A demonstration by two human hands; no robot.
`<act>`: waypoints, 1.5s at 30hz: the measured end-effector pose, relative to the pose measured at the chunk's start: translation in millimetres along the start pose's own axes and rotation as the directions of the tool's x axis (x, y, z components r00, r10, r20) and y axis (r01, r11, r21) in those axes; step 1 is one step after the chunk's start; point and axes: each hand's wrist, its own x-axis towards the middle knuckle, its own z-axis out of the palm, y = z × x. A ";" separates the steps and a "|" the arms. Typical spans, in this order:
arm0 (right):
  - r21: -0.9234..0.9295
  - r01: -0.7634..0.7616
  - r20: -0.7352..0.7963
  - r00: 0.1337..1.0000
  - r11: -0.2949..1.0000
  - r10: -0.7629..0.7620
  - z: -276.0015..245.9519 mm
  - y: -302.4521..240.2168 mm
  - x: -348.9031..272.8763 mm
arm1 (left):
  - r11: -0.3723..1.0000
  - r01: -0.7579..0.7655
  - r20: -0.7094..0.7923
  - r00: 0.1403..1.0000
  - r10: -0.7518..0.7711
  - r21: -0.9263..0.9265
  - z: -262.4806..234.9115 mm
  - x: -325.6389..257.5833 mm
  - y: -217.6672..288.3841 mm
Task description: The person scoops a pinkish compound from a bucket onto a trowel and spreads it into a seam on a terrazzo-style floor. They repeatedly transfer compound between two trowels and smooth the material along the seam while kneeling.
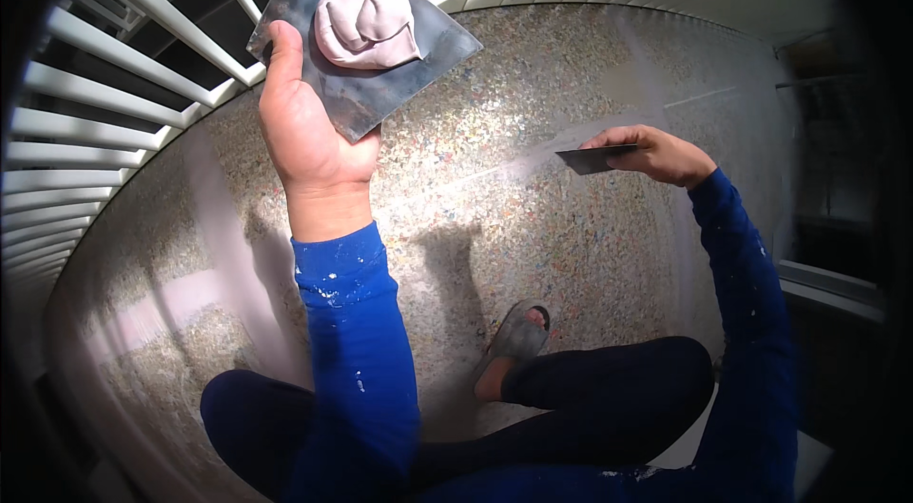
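Note:
My left hand (319,137) is raised at the upper left, closed on a square grey metal plate (399,89) with its thumb over one edge. On the plate sits a thick mound of pale pinkish filler paste (369,18). Off to the right, my right hand (661,156) grips a thin dark scraper blade (594,159), seen nearly edge-on. The blade is apart from the plate and the paste. Parts of the right fingers are hidden behind the blade. White specks mark both blue sleeves.
Below me is a speckled, multicoloured board surface (514,246) with pale filled strips (233,261) across it. White slatted railings (100,89) curve along the far and left sides. My bent legs (609,389) and a sandalled foot (518,337) are at the lower middle.

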 end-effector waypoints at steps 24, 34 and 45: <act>-0.071 -0.633 -0.560 0.665 0.771 0.494 76.7 207.9 156.7 | 0.989 0.148 -0.167 0.975 -0.148 -0.014 -79.8 -43.9 -13.2; -0.098 -0.679 -0.640 0.603 0.727 0.476 155.8 162.4 183.9 | 0.990 0.134 -0.104 0.985 -0.138 -0.045 -87.2 -35.5 -0.6; -0.209 -0.585 -0.618 0.700 0.784 0.358 263.1 81.2 187.1 | 0.993 0.112 -0.186 0.977 -0.102 0.044 -73.0 -31.2 -7.6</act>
